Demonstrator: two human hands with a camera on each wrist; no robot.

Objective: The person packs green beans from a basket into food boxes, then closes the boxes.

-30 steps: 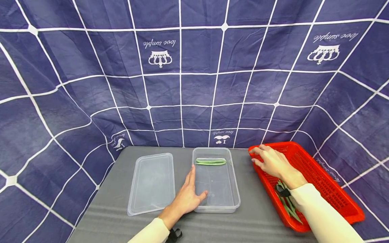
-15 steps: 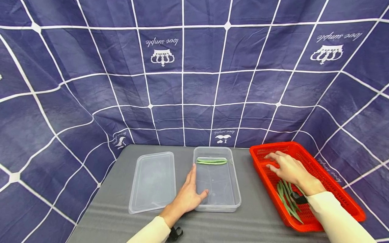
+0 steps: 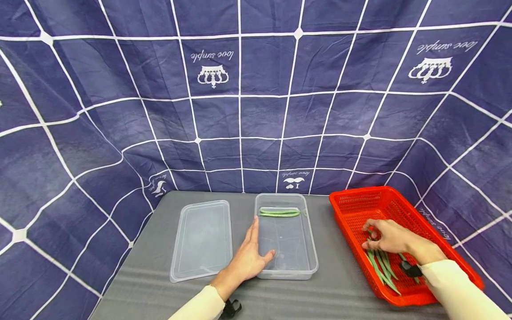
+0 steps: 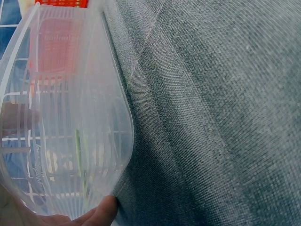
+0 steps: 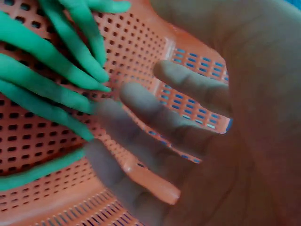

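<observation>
From here, green beans (image 3: 383, 269) lie at 8 o'clock in the red basket (image 3: 430, 226). They look light, bendy and easy to snap; pinch their middles. The left hand (image 3: 248, 255), fingers straight, touches the clear box (image 3: 290, 249) at its 8 o'clock. The right hand (image 3: 394, 238), fingers apart, looks empty, just by the beans.

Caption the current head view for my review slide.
Left hand at a clear container holding green beans; right hand near more beans inside a red basket.
</observation>
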